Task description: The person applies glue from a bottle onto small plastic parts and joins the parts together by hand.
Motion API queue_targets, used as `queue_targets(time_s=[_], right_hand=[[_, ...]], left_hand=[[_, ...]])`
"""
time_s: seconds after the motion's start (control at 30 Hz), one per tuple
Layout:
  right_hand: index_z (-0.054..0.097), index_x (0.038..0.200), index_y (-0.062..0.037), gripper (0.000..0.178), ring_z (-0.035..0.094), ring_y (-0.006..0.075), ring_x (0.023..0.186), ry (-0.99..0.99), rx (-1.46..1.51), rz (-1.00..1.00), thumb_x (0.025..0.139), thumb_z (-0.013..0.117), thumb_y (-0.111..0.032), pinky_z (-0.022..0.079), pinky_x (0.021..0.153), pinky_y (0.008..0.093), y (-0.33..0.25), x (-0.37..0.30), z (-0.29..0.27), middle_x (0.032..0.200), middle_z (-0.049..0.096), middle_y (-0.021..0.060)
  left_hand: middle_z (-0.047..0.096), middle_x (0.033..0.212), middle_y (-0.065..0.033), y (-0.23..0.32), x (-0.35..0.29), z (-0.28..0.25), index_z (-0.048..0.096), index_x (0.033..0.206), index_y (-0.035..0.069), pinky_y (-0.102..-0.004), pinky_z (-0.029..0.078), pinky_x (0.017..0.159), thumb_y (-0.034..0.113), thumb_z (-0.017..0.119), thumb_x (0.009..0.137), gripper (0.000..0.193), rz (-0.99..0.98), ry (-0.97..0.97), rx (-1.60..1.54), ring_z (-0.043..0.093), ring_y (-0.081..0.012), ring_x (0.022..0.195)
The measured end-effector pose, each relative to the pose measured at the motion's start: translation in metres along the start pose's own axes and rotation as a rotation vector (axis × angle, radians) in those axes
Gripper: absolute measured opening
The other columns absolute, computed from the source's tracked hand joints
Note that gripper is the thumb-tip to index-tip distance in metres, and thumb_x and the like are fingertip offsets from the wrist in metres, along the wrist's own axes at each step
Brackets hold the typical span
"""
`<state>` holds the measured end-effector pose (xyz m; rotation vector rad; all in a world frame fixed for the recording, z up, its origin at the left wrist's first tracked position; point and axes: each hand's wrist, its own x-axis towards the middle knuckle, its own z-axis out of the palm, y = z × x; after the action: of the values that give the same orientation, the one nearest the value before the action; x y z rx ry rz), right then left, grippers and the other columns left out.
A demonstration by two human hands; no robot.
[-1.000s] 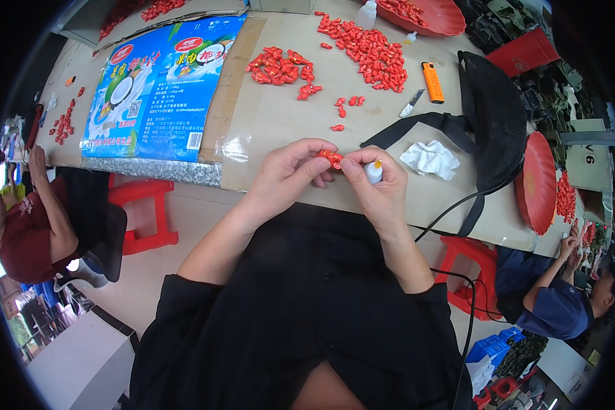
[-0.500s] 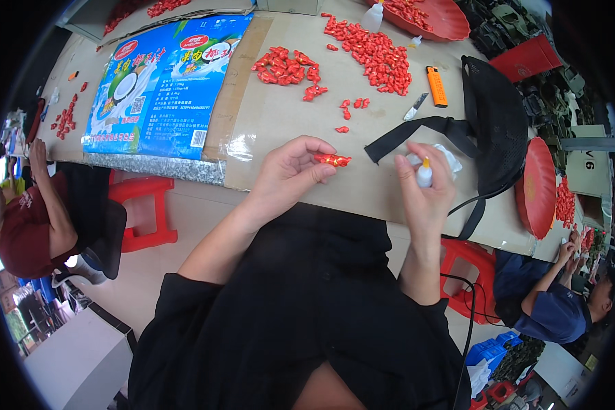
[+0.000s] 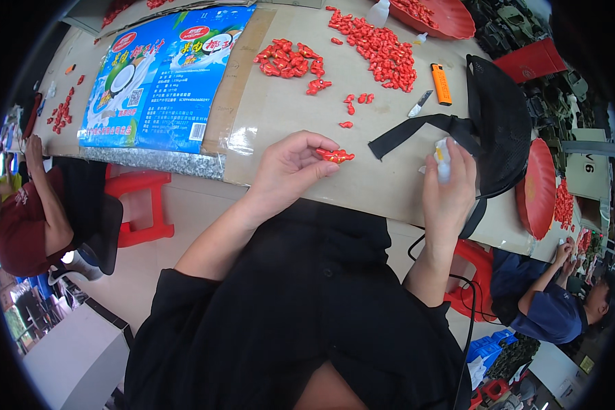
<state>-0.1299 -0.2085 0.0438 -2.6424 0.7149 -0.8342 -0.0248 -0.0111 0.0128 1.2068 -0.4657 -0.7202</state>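
Observation:
My left hand (image 3: 287, 171) pinches a small glossy red figurine (image 3: 336, 156) with gold marks between thumb and fingers, just above the table's near edge. To the right, my right hand (image 3: 451, 195) has its fingers around a small white squeeze bottle (image 3: 444, 169) with a yellow tip. Its tip is against a crumpled white tissue, mostly hidden behind my fingers. Beyond my left hand lies a cluster of red figurines (image 3: 287, 59). A few loose red pieces (image 3: 346, 125) are scattered nearer to me.
A larger heap of red pieces (image 3: 382, 58) spreads at the back, beside a red tray (image 3: 451, 20). An orange lighter (image 3: 442, 85), a craft blade (image 3: 420, 104) and a black mesh bag (image 3: 502, 123) lie to the right. Blue printed cardboard (image 3: 164, 75) covers the left. People sit at both sides.
My right hand has moved right and away from me with the squeeze bottle, bringing its tip to the tissue. The figurine in my left hand has tipped slightly and shifted a little right.

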Motion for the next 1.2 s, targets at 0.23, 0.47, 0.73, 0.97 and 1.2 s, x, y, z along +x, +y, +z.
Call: queue_targets(time_s=[0.23,0.47,0.73,0.97,1.2], right_hand=[[0.059,0.091,-0.0013,0.02,0.06,0.0242,0.067,-0.218,0.038,0.043,0.073,0.061,-0.01,0.046,0.062,0.0319,0.006,-0.003,0.002,0.083,0.06,0.0099],[0.058,0.084,-0.0005,0.011,0.049,0.0023,0.066,-0.588,1.21,0.489,0.075,0.06,-0.006,0.04,0.057,0.0165,-0.063,-0.022,0.009,0.075,0.056,0.0009],[0.055,0.082,-0.0004,0.009,0.048,0.0041,0.063,-0.434,0.959,0.422,0.076,0.059,-0.006,0.04,0.055,0.0193,-0.068,-0.023,0.029,0.07,0.055,0.0015],[0.056,0.083,-0.0015,0.009,0.049,0.0035,0.064,-0.415,0.894,0.296,0.076,0.06,-0.006,0.04,0.057,0.0171,-0.059,-0.029,0.024,0.072,0.055,-0.0006],[0.061,0.089,-0.0001,0.02,0.057,0.016,0.071,-0.192,0.371,0.201,0.072,0.065,-0.009,0.045,0.065,0.0248,0.003,-0.003,-0.007,0.082,0.059,0.0086]], left_hand=[[0.053,0.095,-0.0065,-0.003,0.002,0.002,0.052,0.095,-0.003,-0.0223,0.046,0.077,-0.007,0.056,0.076,0.02,0.097,0.022,-0.006,0.056,-0.0113,0.085],[0.052,0.094,-0.0065,-0.005,-0.002,0.003,0.054,0.095,-0.004,-0.0224,0.047,0.074,-0.007,0.054,0.077,0.019,0.081,0.05,0.008,0.057,-0.0129,0.086],[0.054,0.095,-0.0086,-0.002,-0.002,0.0,0.054,0.096,-0.006,-0.0234,0.048,0.073,-0.008,0.053,0.077,0.019,0.059,0.032,0.219,0.057,-0.0134,0.084],[0.06,0.083,-0.0091,-0.002,0.003,-0.006,0.054,0.094,-0.003,-0.0224,0.047,0.067,0.0,0.057,0.078,0.016,-0.029,0.027,-0.078,0.058,-0.0112,0.073],[0.059,0.084,-0.01,0.006,0.003,-0.005,0.053,0.097,-0.002,-0.0242,0.048,0.064,0.002,0.053,0.081,0.017,-0.024,0.066,-0.094,0.058,-0.0139,0.072]])
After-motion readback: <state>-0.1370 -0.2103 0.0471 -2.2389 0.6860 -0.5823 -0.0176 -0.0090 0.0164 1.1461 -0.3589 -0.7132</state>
